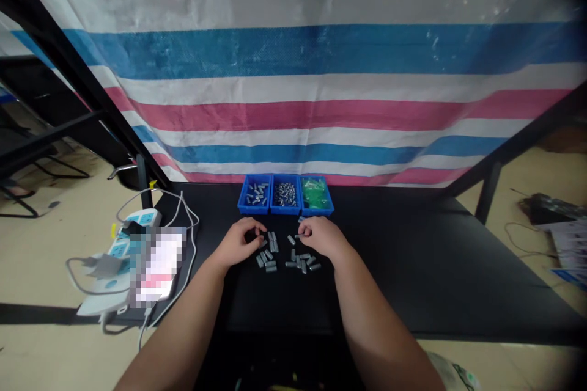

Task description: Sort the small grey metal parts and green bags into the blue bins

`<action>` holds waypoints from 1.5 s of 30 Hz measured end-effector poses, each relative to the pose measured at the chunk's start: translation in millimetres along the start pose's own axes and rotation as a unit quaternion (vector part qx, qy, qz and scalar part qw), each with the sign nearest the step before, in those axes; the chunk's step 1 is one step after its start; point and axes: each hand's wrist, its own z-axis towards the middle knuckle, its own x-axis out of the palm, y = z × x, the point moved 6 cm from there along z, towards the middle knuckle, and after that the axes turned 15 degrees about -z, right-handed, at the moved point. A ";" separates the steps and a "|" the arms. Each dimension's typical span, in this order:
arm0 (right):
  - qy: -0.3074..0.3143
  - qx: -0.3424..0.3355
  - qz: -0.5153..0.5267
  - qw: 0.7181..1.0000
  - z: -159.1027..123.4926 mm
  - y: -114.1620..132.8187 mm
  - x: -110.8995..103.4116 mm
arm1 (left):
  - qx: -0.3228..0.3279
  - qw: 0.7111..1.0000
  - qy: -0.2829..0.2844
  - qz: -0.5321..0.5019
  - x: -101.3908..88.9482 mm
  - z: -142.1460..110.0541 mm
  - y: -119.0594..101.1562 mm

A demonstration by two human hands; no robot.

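Small grey metal cylinders lie in two loose groups on the black tabletop. My left hand (239, 241) rests beside the left group (268, 258), its fingers curved and the thumb tip a little apart from the index finger. One cylinder (263, 244) lies right by that thumb; whether they touch is hard to tell. Beyond the right group (301, 261), my right hand (322, 236) has its fingertips pinched together, with a metal cylinder (299, 236) poking out from them. Another cylinder (291, 239) lies just left of those fingertips.
Three joined blue bins stand at the back: metal cylinders in the left bin (240, 203), smaller metal parts in the middle bin (285, 210), green packets in the right bin (321, 212). A power strip (103, 287), white cables and a blurred phone-like device (160, 266) occupy the left. A striped sheet (312, 85) hangs behind.
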 end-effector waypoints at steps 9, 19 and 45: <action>-0.072 -0.090 0.250 0.961 6.0 30.4 -1.2 | -0.009 0.989 0.059 0.132 5.9 -2.5 -6.1; -0.108 -0.066 0.464 0.877 31.2 56.5 20.8 | -0.005 0.992 0.027 0.125 1.4 -2.4 2.1; 0.002 -0.066 -0.061 0.996 -0.7 76.8 20.5 | -0.074 0.976 -0.169 -0.115 -28.4 -2.2 20.5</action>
